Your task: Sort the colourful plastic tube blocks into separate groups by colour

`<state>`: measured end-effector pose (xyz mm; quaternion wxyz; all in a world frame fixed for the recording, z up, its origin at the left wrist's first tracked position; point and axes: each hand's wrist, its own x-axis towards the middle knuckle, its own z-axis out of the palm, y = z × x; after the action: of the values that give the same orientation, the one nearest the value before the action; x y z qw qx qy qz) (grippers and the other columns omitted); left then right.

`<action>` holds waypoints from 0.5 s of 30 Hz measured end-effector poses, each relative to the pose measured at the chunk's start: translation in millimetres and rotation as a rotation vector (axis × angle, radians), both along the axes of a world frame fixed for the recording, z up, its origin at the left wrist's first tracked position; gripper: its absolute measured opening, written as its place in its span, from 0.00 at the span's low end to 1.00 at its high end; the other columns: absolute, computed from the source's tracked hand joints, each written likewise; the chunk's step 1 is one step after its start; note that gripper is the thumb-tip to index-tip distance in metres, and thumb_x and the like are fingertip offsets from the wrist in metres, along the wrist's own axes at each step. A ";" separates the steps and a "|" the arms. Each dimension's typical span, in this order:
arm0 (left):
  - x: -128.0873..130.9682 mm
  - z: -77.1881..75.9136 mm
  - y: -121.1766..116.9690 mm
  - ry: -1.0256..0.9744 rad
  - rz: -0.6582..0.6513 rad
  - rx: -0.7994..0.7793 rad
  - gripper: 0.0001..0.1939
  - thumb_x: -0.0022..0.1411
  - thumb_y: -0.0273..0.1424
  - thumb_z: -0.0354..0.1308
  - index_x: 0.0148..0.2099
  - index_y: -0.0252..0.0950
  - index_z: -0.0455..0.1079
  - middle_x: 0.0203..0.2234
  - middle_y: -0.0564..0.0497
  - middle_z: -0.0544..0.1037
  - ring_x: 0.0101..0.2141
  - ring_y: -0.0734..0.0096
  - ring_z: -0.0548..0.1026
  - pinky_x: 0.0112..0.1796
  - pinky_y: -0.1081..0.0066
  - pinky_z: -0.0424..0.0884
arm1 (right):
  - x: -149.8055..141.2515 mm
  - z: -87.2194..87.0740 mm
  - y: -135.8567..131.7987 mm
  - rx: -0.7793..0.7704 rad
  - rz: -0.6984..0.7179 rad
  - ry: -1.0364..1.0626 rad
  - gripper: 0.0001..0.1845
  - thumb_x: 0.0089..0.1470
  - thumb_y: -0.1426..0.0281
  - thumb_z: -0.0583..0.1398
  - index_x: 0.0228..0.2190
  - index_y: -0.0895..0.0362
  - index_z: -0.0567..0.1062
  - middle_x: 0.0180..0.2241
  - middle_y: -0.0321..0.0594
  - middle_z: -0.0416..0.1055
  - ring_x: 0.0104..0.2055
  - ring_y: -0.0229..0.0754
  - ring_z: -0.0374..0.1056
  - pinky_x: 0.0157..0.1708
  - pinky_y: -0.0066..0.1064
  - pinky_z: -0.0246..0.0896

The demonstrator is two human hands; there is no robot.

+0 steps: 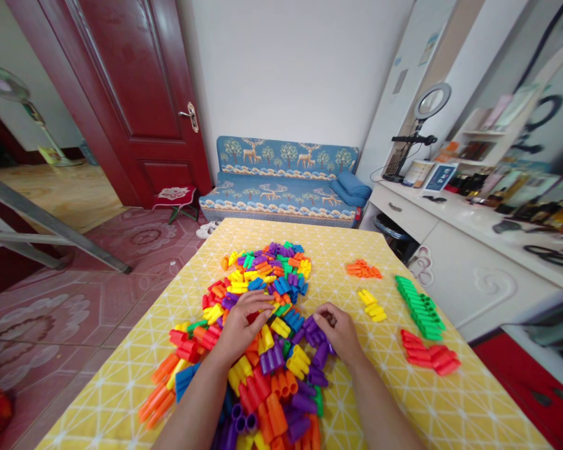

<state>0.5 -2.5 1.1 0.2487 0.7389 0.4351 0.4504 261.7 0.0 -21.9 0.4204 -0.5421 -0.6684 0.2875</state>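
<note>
A big mixed pile of plastic tube blocks [258, 325] in red, orange, yellow, green, blue and purple covers the middle of the yellow tablecloth [473, 406]. My left hand [241, 325] lies on the pile with its fingers curled over some blocks; what it grips is hidden. My right hand [340, 330] is at the pile's right edge, fingers pinched on purple blocks [313, 330]. To the right lie sorted groups: orange blocks [363, 269], yellow blocks [372, 305], a row of green blocks [420, 307] and red blocks [430, 356].
A blue patterned sofa [281, 181] stands beyond the table. A white dresser [455, 250] with a ring light [431, 103] and bottles runs along the right. A dark red door [136, 94], a small stool [174, 199] and a fan [9, 90] are at the left.
</note>
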 end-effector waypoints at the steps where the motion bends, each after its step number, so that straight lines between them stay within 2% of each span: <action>1: -0.1 0.0 -0.2 0.000 0.002 -0.001 0.09 0.63 0.31 0.56 0.41 0.42 0.78 0.45 0.47 0.79 0.53 0.59 0.69 0.54 0.53 0.65 | 2.0 3.6 -1.3 -0.047 0.031 -0.027 0.12 0.52 0.62 0.59 0.35 0.56 0.75 0.27 0.36 0.72 0.28 0.40 0.67 0.30 0.31 0.62; 4: -0.4 -0.6 -0.5 -0.001 -0.001 0.006 0.09 0.63 0.31 0.56 0.41 0.42 0.78 0.45 0.48 0.79 0.53 0.60 0.69 0.54 0.52 0.65 | 9.2 16.6 -4.8 -0.110 0.190 -0.105 0.30 0.44 0.62 0.66 0.51 0.53 0.71 0.43 0.41 0.74 0.41 0.47 0.71 0.42 0.37 0.64; 7: -0.3 -1.4 0.4 0.006 -0.005 0.018 0.09 0.63 0.32 0.56 0.42 0.42 0.78 0.44 0.47 0.79 0.53 0.59 0.69 0.54 0.52 0.65 | 13.9 26.9 -7.9 -0.088 0.341 -0.153 0.41 0.38 0.68 0.68 0.56 0.50 0.67 0.55 0.43 0.67 0.54 0.51 0.64 0.53 0.41 0.59; 10: 0.0 -1.6 1.5 0.017 0.000 0.022 0.10 0.63 0.33 0.56 0.43 0.42 0.78 0.44 0.47 0.79 0.53 0.58 0.69 0.54 0.51 0.65 | 11.7 27.7 -8.9 -0.046 0.350 -0.205 0.39 0.40 0.76 0.63 0.56 0.49 0.67 0.52 0.42 0.69 0.52 0.48 0.66 0.52 0.39 0.60; 15: -0.3 -1.4 2.0 0.020 -0.003 0.024 0.10 0.64 0.33 0.55 0.41 0.42 0.78 0.44 0.47 0.79 0.52 0.59 0.70 0.54 0.52 0.65 | 1.7 14.7 -5.6 0.011 0.158 -0.207 0.33 0.40 0.78 0.60 0.51 0.50 0.71 0.48 0.40 0.72 0.48 0.45 0.68 0.49 0.36 0.61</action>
<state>0.2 -0.6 -0.3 0.2361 0.7469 0.4309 0.4481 263.3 -5.6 -7.2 0.3282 -0.5124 -0.7503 0.2583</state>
